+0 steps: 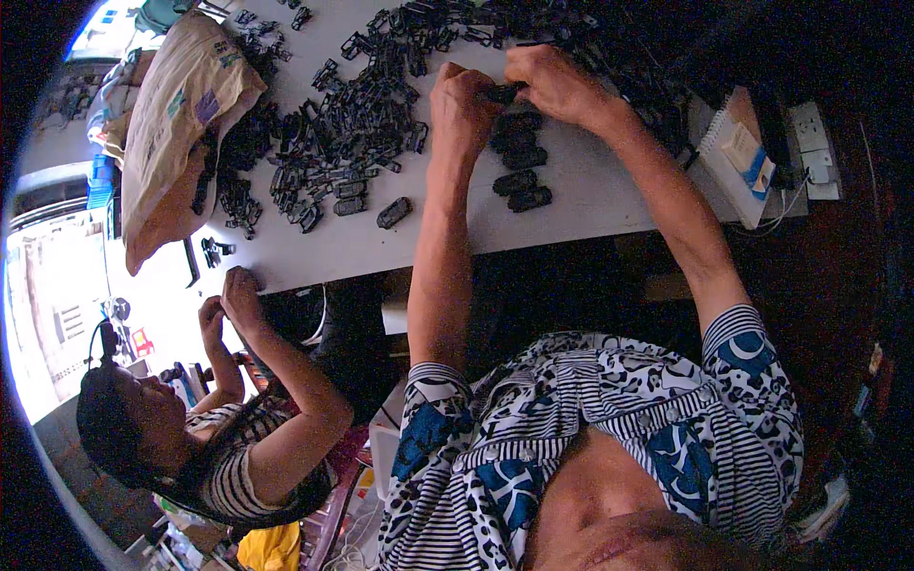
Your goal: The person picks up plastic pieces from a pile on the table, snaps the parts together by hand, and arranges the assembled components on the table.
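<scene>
Over the white table (371,247), my left hand (465,103) is closed on one end of a small black plastic part (505,92). My right hand (550,80) pinches the other end, its fingertips close to those of the left. Fingers cover much of the part, so its exact shape is hidden. Just below my hands lie several similar black plastic pieces (529,198) in a short column. To the left spreads a large heap of black plastic frames (343,119), with one oblong piece (393,212) apart from it, nearer the table edge.
A large printed sack (176,143) stands at the left. Beside it, a co-worker's hands (233,300) are at the table edge. More black parts (457,24) lie beyond my hands. A spiral notebook (735,157) and a white power strip (815,152) are at the right.
</scene>
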### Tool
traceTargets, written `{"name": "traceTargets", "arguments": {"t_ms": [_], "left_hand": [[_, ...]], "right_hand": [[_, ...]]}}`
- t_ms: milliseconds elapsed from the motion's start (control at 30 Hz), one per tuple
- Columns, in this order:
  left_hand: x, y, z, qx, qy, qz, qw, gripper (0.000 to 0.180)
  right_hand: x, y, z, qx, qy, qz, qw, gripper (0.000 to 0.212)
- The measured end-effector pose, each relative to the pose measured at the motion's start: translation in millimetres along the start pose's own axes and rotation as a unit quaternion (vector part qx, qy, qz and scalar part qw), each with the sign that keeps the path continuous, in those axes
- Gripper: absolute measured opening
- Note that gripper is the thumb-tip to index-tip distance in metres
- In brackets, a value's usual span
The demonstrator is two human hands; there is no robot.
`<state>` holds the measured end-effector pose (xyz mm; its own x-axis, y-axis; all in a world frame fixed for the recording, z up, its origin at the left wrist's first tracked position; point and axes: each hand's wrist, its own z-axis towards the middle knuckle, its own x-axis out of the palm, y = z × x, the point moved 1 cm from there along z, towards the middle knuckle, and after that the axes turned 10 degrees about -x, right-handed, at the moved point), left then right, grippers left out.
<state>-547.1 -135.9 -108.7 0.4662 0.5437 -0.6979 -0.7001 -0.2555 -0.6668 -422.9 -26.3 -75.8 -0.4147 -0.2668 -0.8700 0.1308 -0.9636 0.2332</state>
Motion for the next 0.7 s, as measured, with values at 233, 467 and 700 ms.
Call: {"name": "traceTargets", "arguments": {"t_ms": [233, 467, 700], "left_hand": [[-3.9, -8.1, 3.4, 0.013, 0.013, 0.002, 1.000, 0.028], [-12.7, -8.4, 7.1, 0.069, 0.092, 0.051, 0.992, 0.030], [-19.6, -30.3, 17.7, 0.084, 0.050, -0.010, 0.995, 0.034]], "right_hand": [[0.2, 6.3, 1.1, 0.054, 0.025, -0.041, 0.997, 0.012], [-28.8, -11.0, -17.8, 0.041, 0.030, -0.002, 0.999, 0.013], [-55.5, -5.1, -31.8, 0.148, 0.032, -0.128, 0.980, 0.011]]}}
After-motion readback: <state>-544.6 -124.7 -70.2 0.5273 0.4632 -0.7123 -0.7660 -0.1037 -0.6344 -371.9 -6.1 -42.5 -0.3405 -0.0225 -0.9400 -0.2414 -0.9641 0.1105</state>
